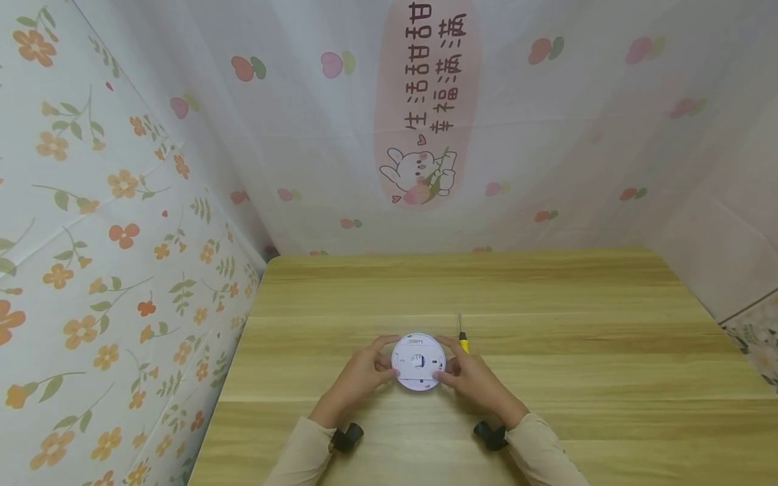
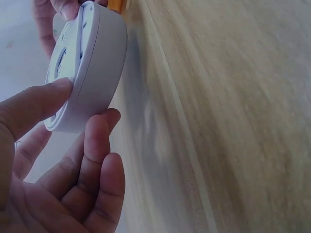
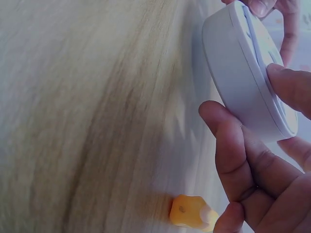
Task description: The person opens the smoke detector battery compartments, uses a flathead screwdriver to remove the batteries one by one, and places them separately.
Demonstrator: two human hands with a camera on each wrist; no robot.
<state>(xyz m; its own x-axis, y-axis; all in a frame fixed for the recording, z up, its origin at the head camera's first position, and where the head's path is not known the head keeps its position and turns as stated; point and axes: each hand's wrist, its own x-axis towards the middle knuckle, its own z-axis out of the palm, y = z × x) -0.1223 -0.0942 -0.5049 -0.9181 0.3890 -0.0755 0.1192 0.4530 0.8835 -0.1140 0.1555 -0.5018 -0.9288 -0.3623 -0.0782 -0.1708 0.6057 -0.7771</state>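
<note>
A round white device (image 1: pixel 419 374), shaped like a smoke alarm, is held between both hands above the table. Its flat back with a label, slots and a central hole faces up in the head view. My left hand (image 1: pixel 362 370) grips its left rim, thumb on the back face and fingers at the side and below. On the opposite rim my right hand (image 1: pixel 471 374) holds it the same way. The plain side wall of the device shows in the left wrist view (image 2: pixel 103 63) and the right wrist view (image 3: pixel 233 68). Its front face is hidden.
A screwdriver (image 1: pixel 464 344) with a yellow and black handle lies just beyond the right hand, shaft pointing away. The wooden table (image 1: pixel 577 378) extends to both sides. Printed curtains (image 1: pixel 304 148) hang behind it and at the left.
</note>
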